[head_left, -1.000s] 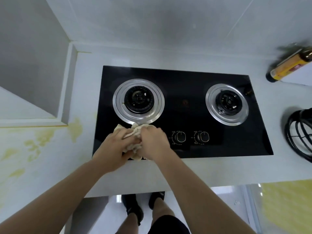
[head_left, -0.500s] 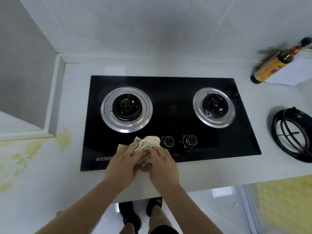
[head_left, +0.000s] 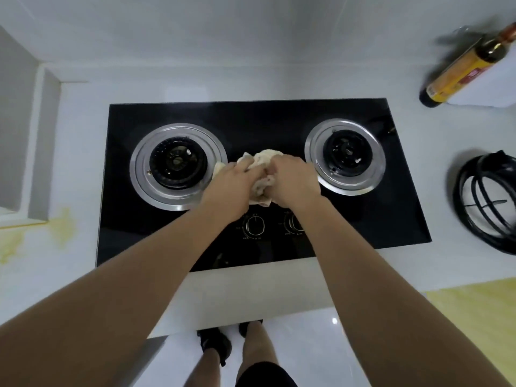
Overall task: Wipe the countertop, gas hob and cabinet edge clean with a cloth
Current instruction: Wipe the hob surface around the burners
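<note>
A black glass gas hob [head_left: 259, 118] with two steel-ringed burners is set into the white countertop [head_left: 81, 263]. Between the left burner [head_left: 178, 165] and the right burner [head_left: 345, 155] lies a crumpled cream cloth [head_left: 262, 163]. My left hand [head_left: 233, 184] and my right hand [head_left: 293, 181] both grip it and press it on the glass, hiding most of it. Two control knobs [head_left: 254, 226] sit just nearer me, the right one partly under my right forearm.
A sauce bottle [head_left: 463, 71] with a yellow label stands at the back right. A black coiled ring-shaped object [head_left: 485, 202] lies right of the hob. Yellow stains [head_left: 62, 224] mark the countertop left of the hob, beside a recessed ledge [head_left: 36, 152].
Both hands have slid the cloth away from me, from the hob's front edge near the knobs to the glass between the two burners.
</note>
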A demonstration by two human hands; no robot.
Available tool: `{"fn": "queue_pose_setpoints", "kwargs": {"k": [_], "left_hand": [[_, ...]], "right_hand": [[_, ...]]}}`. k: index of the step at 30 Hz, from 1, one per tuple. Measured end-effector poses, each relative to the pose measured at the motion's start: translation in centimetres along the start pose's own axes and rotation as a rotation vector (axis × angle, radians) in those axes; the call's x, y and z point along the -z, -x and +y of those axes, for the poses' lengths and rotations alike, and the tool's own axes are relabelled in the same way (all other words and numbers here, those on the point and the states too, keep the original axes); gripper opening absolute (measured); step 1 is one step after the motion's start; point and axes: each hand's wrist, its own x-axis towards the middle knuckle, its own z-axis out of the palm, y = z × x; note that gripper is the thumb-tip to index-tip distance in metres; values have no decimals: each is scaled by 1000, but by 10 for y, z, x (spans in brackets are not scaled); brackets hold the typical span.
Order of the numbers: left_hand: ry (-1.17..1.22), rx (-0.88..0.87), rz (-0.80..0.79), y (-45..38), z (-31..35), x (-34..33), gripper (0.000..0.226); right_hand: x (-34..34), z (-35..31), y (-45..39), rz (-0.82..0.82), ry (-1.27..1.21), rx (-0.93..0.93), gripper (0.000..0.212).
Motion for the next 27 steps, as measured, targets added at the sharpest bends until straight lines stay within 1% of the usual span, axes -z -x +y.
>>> {"fn": "queue_pose_setpoints", "kwargs": {"k": [1,3,5,6,9,11,14,17,20,22,24,27], "left_hand": [[10,-46,-65,-11,3,5,63],[35,-147,-195,-24,5,12,53],[66,-213,-300,-29,9,18,44],[67,-230,-341,-31,11,22,40],[28,-249,-449,-32,12,30,31],[21,-266,-466,-27,6,30,27],[27,-281,-405,-13,-5,23,25],[113,-244,-279,4,-11,17,24],[188,-153,-151,28,-21,9,27],[229,-73,-73,45,-30,6,37],[250,6,-4,64,-42,6,46],[221,34,40,108,-75,13,43]], "right_hand": [[5,9,3,-44,-9,-4,19],[13,19,15,-146,-47,11,35],[17,24,32,-225,-128,4,43],[16,26,39,-237,-144,-3,44],[2,23,43,-221,-47,45,41],[-3,18,39,-234,-42,82,36],[-5,13,32,-261,-84,74,34],[1,6,25,-238,-53,83,31],[12,-10,21,-226,-54,121,25],[15,-29,19,-179,-48,175,12],[9,-54,17,-128,-20,220,16],[-6,-100,26,-80,-64,272,22]]}}
